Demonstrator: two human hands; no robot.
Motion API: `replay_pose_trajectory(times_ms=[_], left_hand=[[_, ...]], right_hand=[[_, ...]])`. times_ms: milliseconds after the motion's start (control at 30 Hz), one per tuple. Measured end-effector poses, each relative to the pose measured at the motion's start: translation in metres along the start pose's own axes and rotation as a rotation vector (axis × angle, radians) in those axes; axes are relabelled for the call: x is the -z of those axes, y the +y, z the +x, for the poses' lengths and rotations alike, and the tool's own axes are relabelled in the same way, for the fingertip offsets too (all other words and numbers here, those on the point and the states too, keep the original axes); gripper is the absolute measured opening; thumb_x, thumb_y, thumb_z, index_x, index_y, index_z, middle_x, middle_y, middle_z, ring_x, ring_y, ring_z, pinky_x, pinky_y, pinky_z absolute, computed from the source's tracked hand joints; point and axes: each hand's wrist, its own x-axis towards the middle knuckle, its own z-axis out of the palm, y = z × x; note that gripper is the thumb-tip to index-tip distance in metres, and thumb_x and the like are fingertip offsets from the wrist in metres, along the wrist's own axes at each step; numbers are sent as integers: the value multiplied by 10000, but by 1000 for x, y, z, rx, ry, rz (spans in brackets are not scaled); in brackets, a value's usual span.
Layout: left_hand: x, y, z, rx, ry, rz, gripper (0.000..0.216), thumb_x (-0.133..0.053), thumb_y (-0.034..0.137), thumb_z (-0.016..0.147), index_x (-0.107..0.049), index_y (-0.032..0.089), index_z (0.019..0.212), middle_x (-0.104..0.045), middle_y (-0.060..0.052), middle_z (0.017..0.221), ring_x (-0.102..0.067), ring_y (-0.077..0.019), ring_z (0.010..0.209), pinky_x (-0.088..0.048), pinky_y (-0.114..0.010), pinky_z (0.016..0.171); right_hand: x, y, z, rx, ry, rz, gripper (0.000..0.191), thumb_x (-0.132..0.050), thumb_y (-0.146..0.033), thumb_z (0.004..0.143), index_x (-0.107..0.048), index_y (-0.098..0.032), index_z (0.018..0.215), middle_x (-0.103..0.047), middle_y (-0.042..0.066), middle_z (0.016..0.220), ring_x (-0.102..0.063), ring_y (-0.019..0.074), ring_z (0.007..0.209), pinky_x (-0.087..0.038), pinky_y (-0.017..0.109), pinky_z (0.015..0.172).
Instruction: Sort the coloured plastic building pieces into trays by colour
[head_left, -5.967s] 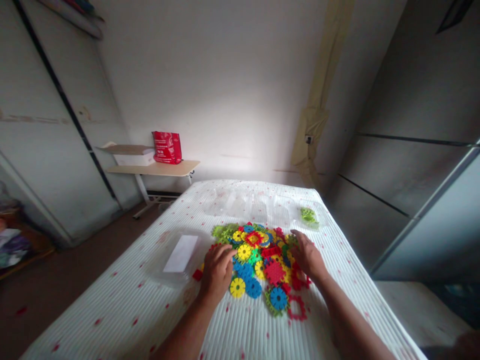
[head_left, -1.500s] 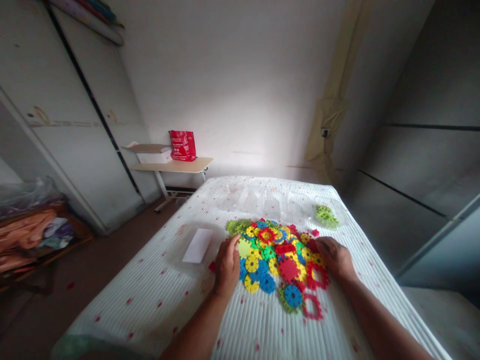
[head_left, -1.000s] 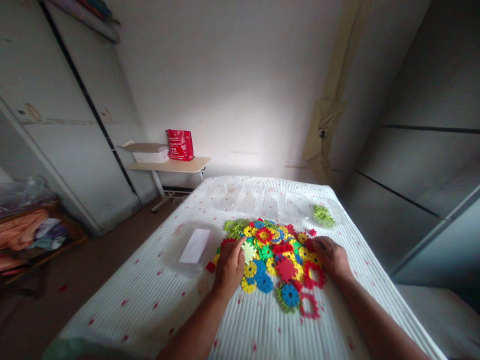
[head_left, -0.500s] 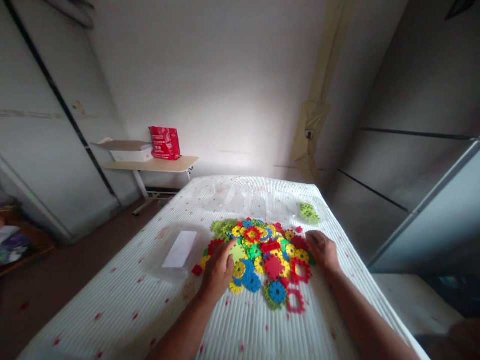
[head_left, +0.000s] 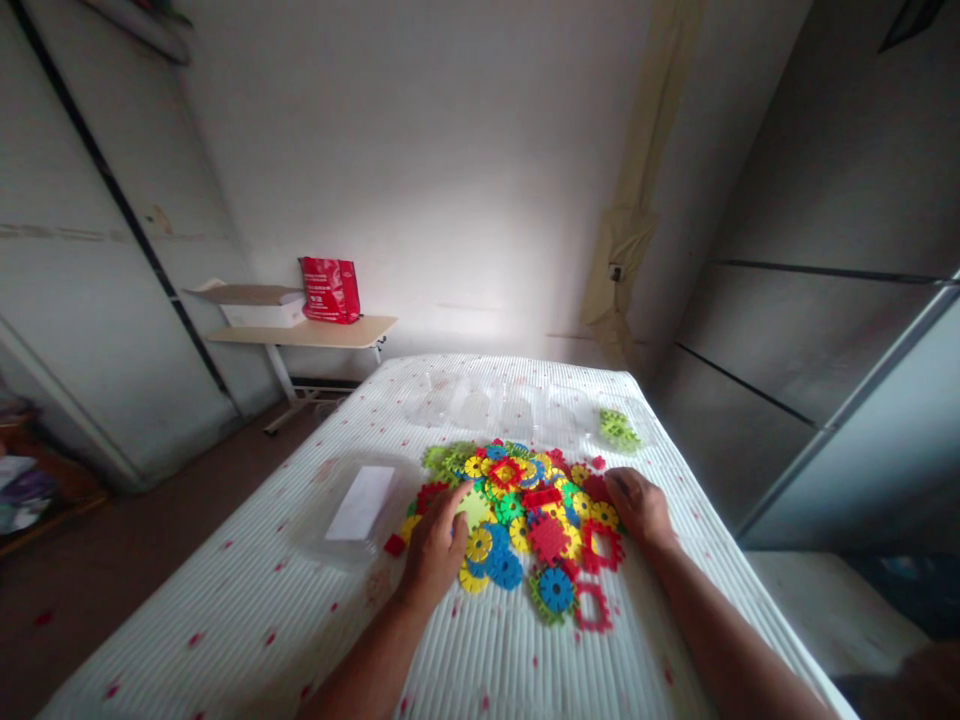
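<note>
A heap of toothed plastic building pieces [head_left: 517, 510] in red, yellow, blue and green lies on the bedspread before me. At the heap's left side is my left hand [head_left: 436, 545], open, its thumb and forefinger apart beside a pale green piece [head_left: 474, 507]. I cannot tell whether it touches that piece. My right hand [head_left: 641, 505] is at the heap's right edge with fingers bent together over red pieces [head_left: 598, 487]; its fingertips partly hide what lies under them. Closer to me, a blue disc [head_left: 556, 589] and a red square frame [head_left: 593, 607] lie at the heap's front.
Behind the heap runs a row of clear plastic trays [head_left: 517, 408], the rightmost holding light green pieces [head_left: 618, 429]. A clear container [head_left: 311, 540] with a white paper [head_left: 361, 503] stands left. A small table [head_left: 337, 331] bears a red bag [head_left: 331, 290] and a box [head_left: 262, 313].
My right hand has shifted slightly left, over the red pieces at the heap's edge. My left hand stays nearly where it was. The pieces look unmoved.
</note>
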Motion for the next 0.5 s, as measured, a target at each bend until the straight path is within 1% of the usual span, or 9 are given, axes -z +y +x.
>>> replay_pose_trajectory(times_ms=[200, 267, 400, 500], left_hand=[[4, 2, 1, -22, 68, -35, 395, -397, 108, 820, -551, 195, 1173, -665, -64, 1092, -618, -169, 1012, -505, -290, 873], [8, 3, 2, 25, 130, -50, 372, -400, 127, 838, -541, 187, 1177, -655, -74, 1096, -605, -171, 1031, -494, -294, 888], [14, 1, 2, 203, 278, -78, 399, -401, 172, 862, -468, 169, 1255, -599, -110, 1167, -560, -189, 1098, -473, -316, 911], [15, 1, 3, 256, 295, -97, 423, -395, 175, 866, -434, 175, 1287, -569, -117, 1210, -535, -194, 1132, -458, -328, 931]], right_hand=[[1, -2, -1, -3, -22, -18, 348, -387, -415, 831, -648, -187, 795, -683, 68, 788, -629, 181, 703, -464, 278, 655], [2, -2, -1, 0, -15, -21, 354, -389, -423, 828, -649, -185, 796, -683, 73, 793, -634, 185, 706, -467, 280, 652], [1, -1, -1, 5, -6, -2, 355, -398, -433, 821, -650, -183, 799, -688, 76, 805, -643, 187, 713, -476, 279, 661], [1, 0, 0, 10, 6, 1, 355, -403, -443, 813, -654, -193, 782, -691, 67, 785, -643, 184, 696, -477, 275, 648]])
